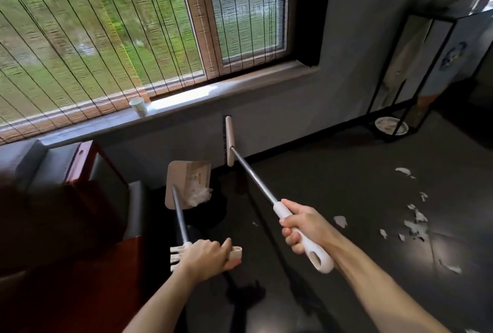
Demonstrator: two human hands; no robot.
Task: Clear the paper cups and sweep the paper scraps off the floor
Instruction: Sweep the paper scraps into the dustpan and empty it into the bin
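1. The fingers (289, 238) of the right hand (306, 227) are curled tight round the white grip of a broom (253, 175), with the thumb lying along the top.
2. The fingers (225, 246) of the left hand (206, 254) are wrapped round the white grip of a dustpan (184, 180).
3. The broom's metal shaft runs forward and up from the right hand. Its pale head (230, 140) shows in front of the wall, below the windowsill (240, 87).
4. The dustpan is held out ahead of the left hand, tilted, with a clump of white paper (198, 195) at its lower edge. The dark shape under it is too dim to identify.
5. More paper scraps (417, 226) lie scattered on the dark floor (320, 172) to the right, well apart from the broom head.
6. One paper cup (138, 106) stands upright on the windowsill, just beside the edge of the blind.
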